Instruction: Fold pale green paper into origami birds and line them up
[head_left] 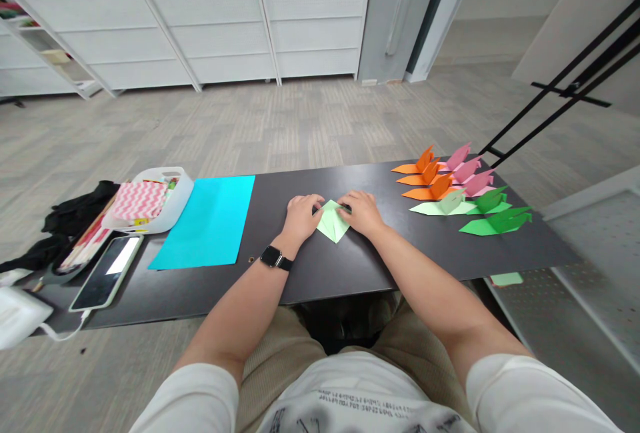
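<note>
A pale green square of folded paper [334, 222] lies on the dark table in front of me, one corner pointing toward my body and crease lines showing across it. My left hand [301, 214] pinches its left corner, fingers curled and thumb close to the paper. On the opposite side my right hand [363, 211] grips the right corner with bent fingers. Both fingertips partly cover the paper's side edges. A black watch [273, 257] sits on my left wrist.
Folded paper cranes in orange [431, 187], pink [477, 183] and green [496, 222] stand at the right. Leftward lie a blue sheet [210, 219], a white basket [175, 203], a phone [107, 273] on a cable and a white charger [20, 316]. The table's [345, 279] front edge borders my lap.
</note>
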The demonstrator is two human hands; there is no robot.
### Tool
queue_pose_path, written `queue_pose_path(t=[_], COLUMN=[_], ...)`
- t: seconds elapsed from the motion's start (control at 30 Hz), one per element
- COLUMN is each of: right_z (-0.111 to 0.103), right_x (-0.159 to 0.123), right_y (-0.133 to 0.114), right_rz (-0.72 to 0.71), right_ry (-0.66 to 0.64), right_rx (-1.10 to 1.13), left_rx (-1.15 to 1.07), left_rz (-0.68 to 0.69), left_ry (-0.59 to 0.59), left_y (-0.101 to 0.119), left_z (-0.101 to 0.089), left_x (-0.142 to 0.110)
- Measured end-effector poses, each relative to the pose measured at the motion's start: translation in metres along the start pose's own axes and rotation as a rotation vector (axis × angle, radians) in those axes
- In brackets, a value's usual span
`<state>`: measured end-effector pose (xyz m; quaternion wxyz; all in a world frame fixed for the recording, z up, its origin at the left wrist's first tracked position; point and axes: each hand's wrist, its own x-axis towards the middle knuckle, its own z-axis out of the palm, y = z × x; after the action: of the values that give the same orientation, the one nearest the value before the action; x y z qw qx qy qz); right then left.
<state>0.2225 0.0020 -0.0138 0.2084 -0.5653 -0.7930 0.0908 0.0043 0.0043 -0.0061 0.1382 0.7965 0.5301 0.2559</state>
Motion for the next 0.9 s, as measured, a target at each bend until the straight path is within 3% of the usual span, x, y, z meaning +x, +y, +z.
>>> queue_pose_path(t=[0.37, 0.7, 0.9], right_z=[0.002, -0.009, -0.014], right_x=[0.002, -0.006, -0.009], right_y=[-0.003, 0.004, -0.003], right_rz=[-0.028, -0.144, -0.142], right_ry=[0.018, -0.039, -0.045], right_rx=[-0.025, -0.09, -0.101], left_rx=[0.226, 0.236, 0.24], left_rz=[0.12, 0.165, 0.152], left_ry=[-0.025, -0.133, -0.099], left_y=[0.011, 0.007, 0.014], left_z=[0.003, -0.01, -0.008], left_x=[0.005, -0.006, -0.009])
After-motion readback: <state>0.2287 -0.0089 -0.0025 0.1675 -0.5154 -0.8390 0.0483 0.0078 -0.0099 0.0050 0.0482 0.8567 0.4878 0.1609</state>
